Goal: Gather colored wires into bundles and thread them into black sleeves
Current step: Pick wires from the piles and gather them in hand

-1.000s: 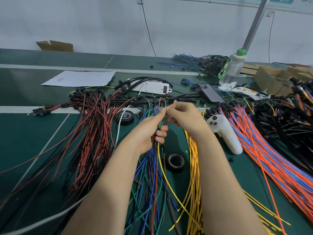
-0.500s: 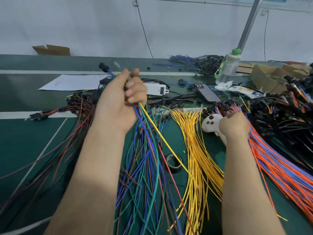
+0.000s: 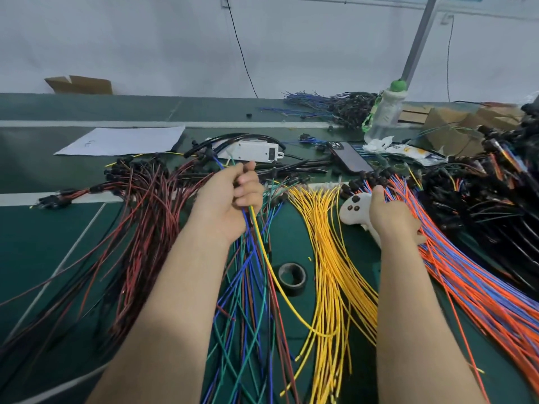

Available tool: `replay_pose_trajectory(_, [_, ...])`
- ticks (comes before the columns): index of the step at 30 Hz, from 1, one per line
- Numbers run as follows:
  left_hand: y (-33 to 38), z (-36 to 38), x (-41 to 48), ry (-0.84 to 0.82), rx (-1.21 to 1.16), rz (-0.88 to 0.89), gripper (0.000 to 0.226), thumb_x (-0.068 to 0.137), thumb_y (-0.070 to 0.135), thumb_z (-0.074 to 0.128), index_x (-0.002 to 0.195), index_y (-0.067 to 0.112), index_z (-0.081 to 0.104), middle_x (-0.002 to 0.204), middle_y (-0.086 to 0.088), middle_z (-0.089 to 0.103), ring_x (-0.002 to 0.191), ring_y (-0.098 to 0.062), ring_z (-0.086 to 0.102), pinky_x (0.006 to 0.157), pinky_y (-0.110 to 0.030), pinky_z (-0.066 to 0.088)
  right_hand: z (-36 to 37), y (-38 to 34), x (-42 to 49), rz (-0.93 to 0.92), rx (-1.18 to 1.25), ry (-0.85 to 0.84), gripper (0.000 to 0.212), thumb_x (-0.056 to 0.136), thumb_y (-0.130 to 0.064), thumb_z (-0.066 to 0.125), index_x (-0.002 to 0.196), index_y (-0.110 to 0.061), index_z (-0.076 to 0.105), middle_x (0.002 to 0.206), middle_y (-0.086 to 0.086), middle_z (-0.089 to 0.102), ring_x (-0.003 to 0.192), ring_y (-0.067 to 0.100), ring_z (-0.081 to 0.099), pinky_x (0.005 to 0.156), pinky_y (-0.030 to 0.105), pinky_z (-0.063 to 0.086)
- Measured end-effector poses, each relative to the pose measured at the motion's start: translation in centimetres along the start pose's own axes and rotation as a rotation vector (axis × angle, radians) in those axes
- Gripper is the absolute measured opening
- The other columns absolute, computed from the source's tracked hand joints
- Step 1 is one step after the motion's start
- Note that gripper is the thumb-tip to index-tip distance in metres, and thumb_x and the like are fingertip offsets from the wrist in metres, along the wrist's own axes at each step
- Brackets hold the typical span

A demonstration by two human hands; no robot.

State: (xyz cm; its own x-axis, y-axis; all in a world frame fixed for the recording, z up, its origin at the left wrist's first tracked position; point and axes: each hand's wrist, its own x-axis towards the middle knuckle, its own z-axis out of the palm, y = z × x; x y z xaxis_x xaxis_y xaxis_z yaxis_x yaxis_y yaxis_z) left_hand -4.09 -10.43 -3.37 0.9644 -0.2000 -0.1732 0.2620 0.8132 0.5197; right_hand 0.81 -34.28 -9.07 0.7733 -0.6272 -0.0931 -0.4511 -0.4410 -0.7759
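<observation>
Fanned colored wires [image 3: 253, 301] (yellow alongside)

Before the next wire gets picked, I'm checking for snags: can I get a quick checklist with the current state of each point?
1. Left hand grips the wire bundle: ok.
2. Right hand on the orange and blue wires: ok.
3. Right hand has pinched a single wire: cannot tell.
4. Held yellow wire free of the yellow pile: not ok, it runs into it lower down.
5. Tape roll clear of both hands: ok.
</observation>
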Motion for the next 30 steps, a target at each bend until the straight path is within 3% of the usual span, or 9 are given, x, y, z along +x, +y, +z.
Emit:
replay_pose_trajectory(3, [0.0, -0.2, 0.0, 0.006, 0.025, 0.004, 0.028, 0.101, 0.016, 0.032, 0.078, 0.009, 0.047, 0.046, 0.007, 0.033, 0.029, -0.003, 0.027, 0.026, -0.014, 0.022, -0.2, 0.0, 0.0, -0.031, 0.001, 0.042, 0.065, 0.096, -0.053, 0.033, 0.126, 0.001, 0.054, 0.133, 0.023, 0.052, 0.126, 0.04, 0.044, 0.108, 0.053, 0.032])
replay_pose_trajectory(7, [0.0, -0.1, 0.1, 0.008, 0.015, -0.001, 0.028, 0.101, 0.016, 0.033, 0.078, 0.009, 0.047, 0.047, 0.007, 0.034, 0.03, -0.003, 0.027, 0.026, -0.013, 0.022, -0.7, -0.2, -0.3, -0.009, -0.102, 0.031, 0.067, 0.099, -0.054, 0.027, 0.131, 0.001, 0.048, 0.138, 0.021, 0.045, 0.131, 0.04, 0.034, 0.109, 0.054, 0.019])
replay_pose_trajectory(12, [-0.2, -0.4, 0.2, 0.032, 0.057, -0.007, 0.027, 0.101, 0.016, 0.034, 0.079, 0.009, 0.048, 0.049, 0.005, 0.038, 0.031, -0.002, 0.029, 0.027, -0.012, 0.023, -0.7, -0.5, -0.7, -0.045, -0.119, 0.069, 0.067, 0.099, -0.052, 0.027, 0.129, 0.003, 0.049, 0.139, 0.024, 0.043, 0.133, 0.04, 0.031, 0.109, 0.054, 0.018])
replay_pose_trajectory(15, [-1.2, -0.5, 0.7, 0.092, 0.196, -0.001, 0.027, 0.101, 0.017, 0.036, 0.079, 0.01, 0.05, 0.05, 0.004, 0.048, 0.033, -0.003, 0.037, 0.029, -0.012, 0.028, -0.3, -2.3, -1.4, -0.19, -0.078, 0.067, 0.06, 0.099, -0.05, 0.03, 0.106, 0.001, 0.062, 0.123, 0.022, 0.053, 0.116, 0.037, 0.046, 0.101, 0.048, 0.028])
replay_pose_trajectory(17, [-2.3, -0.5, 0.9, 0.112, 0.289, 0.003, 0.03, 0.102, 0.016, 0.036, 0.079, 0.009, 0.052, 0.053, 0.001, 0.059, 0.037, -0.004, 0.047, 0.035, -0.012, 0.038, 0.0, -3.4, -1.7, -0.272, -0.047, 0.005, 0.051, 0.098, -0.044, 0.035, 0.074, -0.004, 0.054, 0.101, 0.02, 0.054, 0.092, 0.032, 0.05, 0.089, 0.042, 0.034])
replay_pose_trajectory(18, [-2.8, -0.6, 1.0, 0.118, 0.317, 0.005, 0.031, 0.102, 0.016, 0.035, 0.079, 0.008, 0.053, 0.056, 0.0, 0.062, 0.04, -0.005, 0.052, 0.038, -0.013, 0.043, 0.2, -3.6, -1.7, -0.281, -0.055, -0.023, 0.046, 0.097, -0.041, 0.037, 0.069, -0.007, 0.048, 0.096, 0.02, 0.053, 0.086, 0.03, 0.048, 0.086, 0.042, 0.035])
replay_pose_trajectory(21, [-3.3, -1.3, 1.1, 0.139, 0.342, 0.009, 0.031, 0.102, 0.016, 0.036, 0.08, 0.007, 0.055, 0.066, -0.002, 0.066, 0.047, -0.007, 0.058, 0.044, -0.017, 0.05, 0.1, -2.9, -1.7, -0.216, -0.11, -0.036, 0.038, 0.097, -0.037, 0.041, 0.09, -0.003, 0.056, 0.109, 0.024, 0.048, 0.098, 0.034, 0.047, 0.091, 0.042, 0.035])
replay_pose_trajectory(24, [-3.0, -1.7, 1.4, 0.166, 0.331, 0.025, 0.029, 0.102, 0.016, 0.037, 0.081, 0.008, 0.055, 0.071, -0.003, 0.066, 0.05, -0.008, 0.058, 0.045, -0.018, 0.05, -0.7, -2.3, -1.3, -0.149, -0.11, 0.033, 0.055, 0.099, -0.042, 0.037, 0.124, 0.004, 0.054, 0.138, 0.023, 0.04, 0.126, 0.039, 0.037, 0.105, 0.048, 0.034])
replay_pose_trajectory(30, [-3.2, -1.6, 1.6, 0.173, 0.338, 0.008, 0.028, 0.102, 0.016, 0.038, 0.081, 0.009, 0.055, 0.063, -0.001, 0.068, 0.046, -0.007, 0.058, 0.043, -0.018, 0.048, -1.3, -1.1, -0.6, -0.088, -0.081, 0.01, 0.066, 0.099, -0.051, 0.03, 0.13, 0.005, 0.047, 0.133, 0.026, 0.049, 0.123, 0.043, 0.045, 0.105, 0.052, 0.035])
